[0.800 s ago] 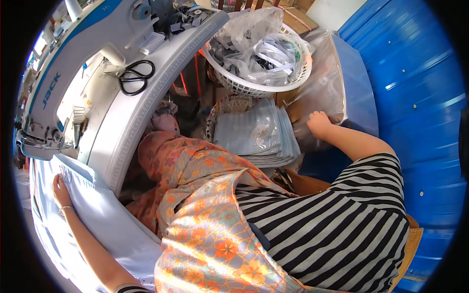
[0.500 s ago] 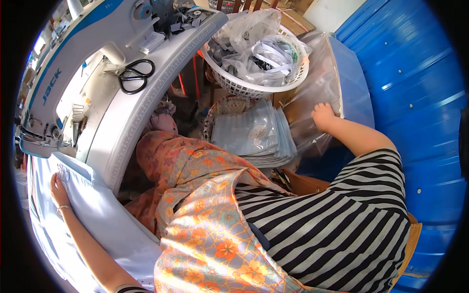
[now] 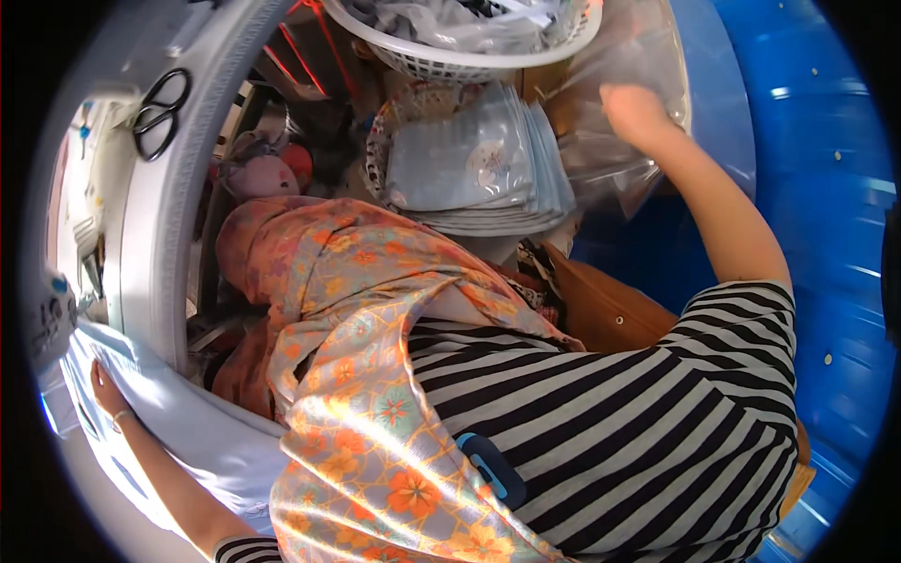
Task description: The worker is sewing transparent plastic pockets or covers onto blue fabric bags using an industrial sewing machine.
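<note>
My left hand (image 3: 107, 392) lies flat on a pale blue cloth (image 3: 206, 427) at the lower left, fingers stretched out. The cloth hangs from beside the sewing machine (image 3: 49, 319) down along my lap. At the upper right my right hand (image 3: 640, 114) is closed, knuckles up, against a large clear plastic bag (image 3: 608, 155). Its fingertips are turned away, so what they pinch is hidden. Left of that hand lies a stack of clear-and-pale-blue flat pouches (image 3: 450, 159), the top one with a small printed picture.
Black-handled scissors (image 3: 161, 113) rest on the white machine table (image 3: 155, 253). A white plastic basket (image 3: 441, 64) full of scraps stands beyond the pouches. A blue corrugated wall (image 3: 817, 235) closes the right side. A brown bag-like thing (image 3: 610, 296) sits beside my waist.
The view has tilted and shifted, so the table and basket sit higher and farther left. My right hand has moved slightly farther away along the clear bag. My left hand stays on the cloth.
</note>
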The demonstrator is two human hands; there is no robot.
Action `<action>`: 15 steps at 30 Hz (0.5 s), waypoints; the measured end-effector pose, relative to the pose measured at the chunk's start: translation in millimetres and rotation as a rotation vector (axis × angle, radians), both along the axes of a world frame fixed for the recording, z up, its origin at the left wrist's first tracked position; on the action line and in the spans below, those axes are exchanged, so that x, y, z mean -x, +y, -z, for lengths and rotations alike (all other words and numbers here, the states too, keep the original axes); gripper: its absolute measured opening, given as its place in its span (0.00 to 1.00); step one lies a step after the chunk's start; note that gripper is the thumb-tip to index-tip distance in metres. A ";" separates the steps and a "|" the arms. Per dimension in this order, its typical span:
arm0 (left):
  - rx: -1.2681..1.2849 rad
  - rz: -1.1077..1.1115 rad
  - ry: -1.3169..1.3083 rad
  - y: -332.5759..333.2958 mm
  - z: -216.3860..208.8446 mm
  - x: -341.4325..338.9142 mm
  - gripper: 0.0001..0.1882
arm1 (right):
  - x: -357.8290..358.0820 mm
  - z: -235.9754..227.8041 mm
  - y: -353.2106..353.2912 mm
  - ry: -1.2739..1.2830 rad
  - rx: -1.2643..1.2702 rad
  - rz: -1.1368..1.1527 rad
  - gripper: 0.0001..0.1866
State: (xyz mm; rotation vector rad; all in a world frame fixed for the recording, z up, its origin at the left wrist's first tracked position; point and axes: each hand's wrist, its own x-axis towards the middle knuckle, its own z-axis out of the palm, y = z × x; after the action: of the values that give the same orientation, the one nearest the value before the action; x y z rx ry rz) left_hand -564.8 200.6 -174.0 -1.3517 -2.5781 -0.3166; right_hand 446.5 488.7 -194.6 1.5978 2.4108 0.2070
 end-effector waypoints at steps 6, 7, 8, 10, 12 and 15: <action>0.148 0.059 0.131 -2.4 -10.0 8.0 0.20 | -2.3 -51.9 27.6 0.270 0.192 0.079 0.05; 0.184 0.056 0.133 -1.8 -11.5 8.2 0.20 | -3.7 -63.4 27.2 0.322 0.222 0.101 0.06; 0.215 0.052 0.129 -1.4 -14.0 9.0 0.20 | -4.5 -76.1 25.7 0.398 0.261 0.098 0.07; 0.277 0.055 0.122 1.9 -18.3 9.2 0.20 | -6.2 -101.0 22.4 0.567 0.246 0.164 0.09; 0.338 0.060 0.108 5.4 -22.8 7.7 0.20 | -3.5 -119.5 18.5 1.020 0.170 0.257 0.07; 0.387 -0.015 0.046 7.7 -30.1 -2.8 0.21 | 0.0 -153.1 14.4 1.203 0.109 0.405 0.05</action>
State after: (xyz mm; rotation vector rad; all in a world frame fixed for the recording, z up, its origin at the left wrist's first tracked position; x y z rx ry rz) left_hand -562.0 208.2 -143.9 -1.4323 -2.7027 0.2282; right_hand 446.5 503.1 -41.5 2.5322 2.5397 -1.2681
